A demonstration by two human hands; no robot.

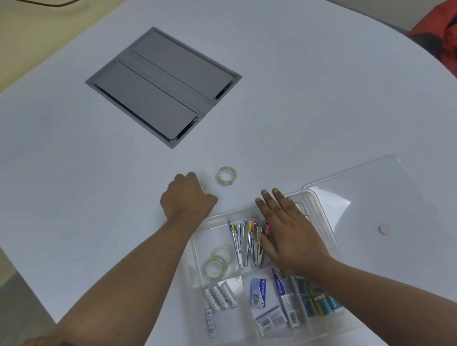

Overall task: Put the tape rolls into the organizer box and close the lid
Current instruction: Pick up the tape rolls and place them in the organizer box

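A clear tape roll (226, 176) lies flat on the white table, just beyond the clear organizer box (326, 219). My left hand (186, 198) rests on the table left of it, fingers curled over another clear tape roll (204, 188) that mostly hides beneath them. Two tape rolls (218, 260) lie in the box's far-left compartment. My right hand (287, 231) is spread flat over the box's far-right part, fingers apart, holding nothing. The clear lid (371, 203) lies on the table to the right of the box.
The box also holds pens and clips (245, 240), batteries (218, 299), staple packs (266, 301) and blue items (319, 297). A grey cable hatch (164, 86) is set into the table farther away. A red-and-dark bag (452, 36) sits at the right edge.
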